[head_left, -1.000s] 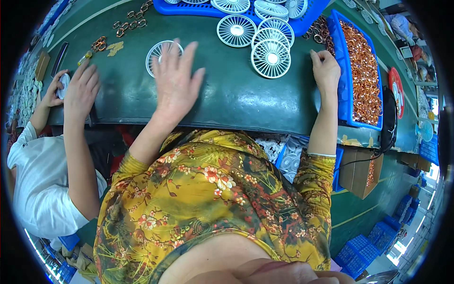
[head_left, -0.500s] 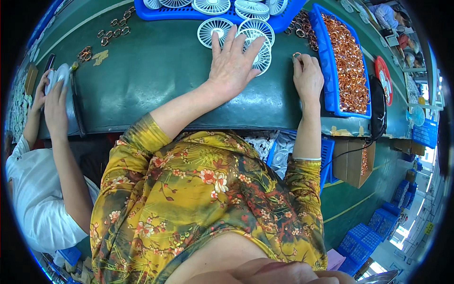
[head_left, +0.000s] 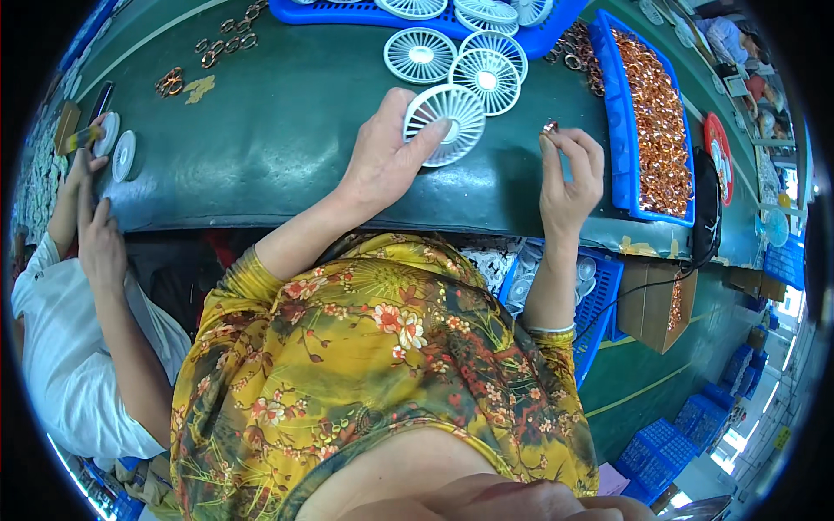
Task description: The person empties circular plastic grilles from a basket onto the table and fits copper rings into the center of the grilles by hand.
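Observation:
My left hand (head_left: 387, 156) grips a round white slotted fan grille (head_left: 446, 124) by its left rim, thumb on the face, holding it tilted above the green table (head_left: 287, 148). Beyond it lie more white grilles (head_left: 420, 55), two of them overlapping. To the right, my right hand (head_left: 569, 169) pinches a small shiny copper-coloured ring (head_left: 550, 128) between thumb and fingertip, above the table. Right of that hand stands a long blue tray (head_left: 621, 130) heaped with copper-coloured rings (head_left: 658, 122).
A blue basket (head_left: 365, 16) of white grilles stands at the far edge. Loose rings (head_left: 569, 54) lie beside the tray, others (head_left: 169, 82) at far left. A co-worker's hands (head_left: 97, 208) work at left near white discs (head_left: 124, 156). A cardboard box (head_left: 647, 304) sits below the table's right side.
My left hand, earlier spread over the grilles, has taken one and drawn it nearer. The right hand has lifted the ring slightly. The co-worker's hands have shifted, now with a yellow tool.

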Motion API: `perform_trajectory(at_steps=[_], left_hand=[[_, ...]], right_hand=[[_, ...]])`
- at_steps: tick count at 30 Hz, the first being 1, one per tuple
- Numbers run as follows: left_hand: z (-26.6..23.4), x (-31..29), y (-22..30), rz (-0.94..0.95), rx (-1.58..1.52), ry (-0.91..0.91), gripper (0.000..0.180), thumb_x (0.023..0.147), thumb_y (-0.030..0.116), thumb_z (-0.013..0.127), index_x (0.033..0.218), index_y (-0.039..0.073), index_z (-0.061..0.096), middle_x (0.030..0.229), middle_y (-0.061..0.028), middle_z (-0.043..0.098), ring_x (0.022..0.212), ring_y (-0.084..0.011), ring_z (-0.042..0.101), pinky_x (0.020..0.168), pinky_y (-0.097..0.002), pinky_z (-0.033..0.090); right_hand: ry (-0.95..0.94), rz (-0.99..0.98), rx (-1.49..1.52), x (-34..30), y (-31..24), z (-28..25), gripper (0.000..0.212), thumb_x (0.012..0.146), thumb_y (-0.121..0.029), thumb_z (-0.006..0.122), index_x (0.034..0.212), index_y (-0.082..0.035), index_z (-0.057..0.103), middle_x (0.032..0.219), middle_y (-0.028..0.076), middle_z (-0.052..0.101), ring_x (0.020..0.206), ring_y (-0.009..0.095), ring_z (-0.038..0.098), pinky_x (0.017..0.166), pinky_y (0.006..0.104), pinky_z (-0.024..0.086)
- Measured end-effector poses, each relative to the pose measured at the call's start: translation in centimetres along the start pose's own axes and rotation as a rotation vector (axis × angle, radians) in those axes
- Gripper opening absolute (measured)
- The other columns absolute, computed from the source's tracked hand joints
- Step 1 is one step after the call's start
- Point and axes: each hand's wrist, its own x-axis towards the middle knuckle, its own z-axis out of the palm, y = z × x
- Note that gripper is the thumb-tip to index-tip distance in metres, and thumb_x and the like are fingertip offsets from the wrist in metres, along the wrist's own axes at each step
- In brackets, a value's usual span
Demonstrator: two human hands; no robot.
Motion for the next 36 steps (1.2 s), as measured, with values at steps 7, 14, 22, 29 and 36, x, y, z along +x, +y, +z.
perform_trajectory(at_steps=[7, 14, 22, 29, 36], left_hand=[[1.0, -0.6, 0.8, -0.020, -0.385, -0.097, 0.027, 0.101, 0.029, 0.044, 0.106, 0.004, 0.050, 0.090, 0.0010, 0.055, 0.083, -0.0033, 0.049, 0.075, -0.0203, 0.044], [0.9, -0.9, 1.2, 0.012, -0.323, -0.098, 0.029, 0.101, 0.028, 0.044, 0.113, 0.003, 0.050, 0.096, -0.0011, 0.055, 0.088, -0.0053, 0.049, 0.079, -0.0218, 0.043], [1.0, -1.2, 1.2, 0.164, -0.076, -0.025, 0.027, 0.098, 0.024, 0.046, 0.116, 0.004, 0.045, 0.087, -0.0145, 0.062, 0.079, -0.0246, 0.063, 0.070, -0.0356, 0.049], [0.7, -1.2, 1.5, 0.097, -0.100, -0.063, 0.033, 0.100, 0.024, 0.046, 0.124, 0.002, 0.044, 0.103, -0.0066, 0.060, 0.095, -0.0118, 0.056, 0.081, -0.0270, 0.046], [-1.0, -1.5, 2.5, -0.077, -0.516, -0.421, 0.042, 0.095, 0.018, 0.056, 0.129, 0.001, 0.039, 0.110, -0.0041, 0.054, 0.097, -0.0068, 0.053, 0.082, -0.0234, 0.047]], right_hand=[[-0.034, -0.225, 0.087, 0.5, -5.6, 0.4, 0.021, 0.067, 0.000, 0.076, 0.083, -0.006, 0.064, 0.080, 0.007, 0.060, 0.072, 0.024, 0.057, 0.061, 0.0328, 0.045], [-0.166, -0.373, 0.010, 1.0, -6.6, 0.7, 0.024, 0.067, -0.002, 0.074, 0.087, -0.007, 0.063, 0.082, 0.004, 0.060, 0.073, 0.022, 0.058, 0.063, 0.0327, 0.046], [-0.375, -0.335, -0.076, 1.2, -6.9, 1.1, 0.023, 0.072, -0.006, 0.070, 0.094, -0.008, 0.061, 0.089, 0.005, 0.059, 0.082, 0.023, 0.057, 0.069, 0.0348, 0.045], [-0.176, -0.201, -0.055, 0.6, -7.6, 1.9, 0.026, 0.076, -0.010, 0.069, 0.100, -0.006, 0.060, 0.098, 0.007, 0.060, 0.092, 0.025, 0.057, 0.081, 0.0370, 0.043], [-0.439, -0.310, 0.015, 1.6, -7.3, -1.2, 0.031, 0.073, -0.018, 0.075, 0.104, -0.012, 0.070, 0.120, 0.000, 0.063, 0.126, 0.028, 0.047, 0.107, 0.0464, 0.027]])
